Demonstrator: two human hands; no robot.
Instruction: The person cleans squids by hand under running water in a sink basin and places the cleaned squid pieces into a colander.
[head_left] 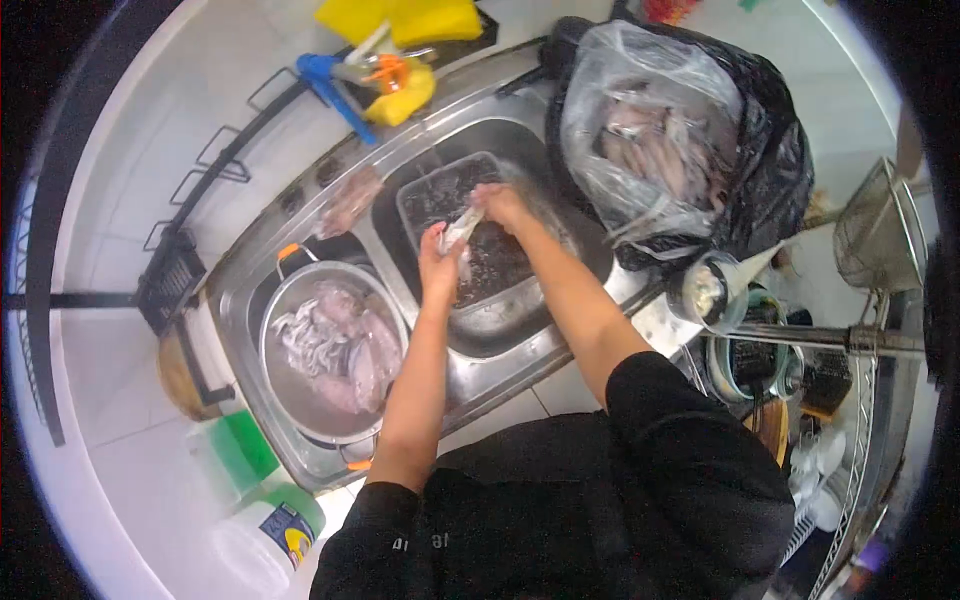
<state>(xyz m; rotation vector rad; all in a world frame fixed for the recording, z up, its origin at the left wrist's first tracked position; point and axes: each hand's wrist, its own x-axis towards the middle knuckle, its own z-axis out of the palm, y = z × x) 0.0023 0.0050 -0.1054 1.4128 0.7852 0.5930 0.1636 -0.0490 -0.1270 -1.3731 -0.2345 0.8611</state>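
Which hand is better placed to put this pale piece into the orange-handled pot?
Probably your left hand: it holds the pale piece and is nearer the orange-handled pot. Your right hand, also on the piece, is farther away.

A white tiled wall (120, 390) (bright, slightly glossy) rises left; a silver metal wire rack (855, 455) stands near right.
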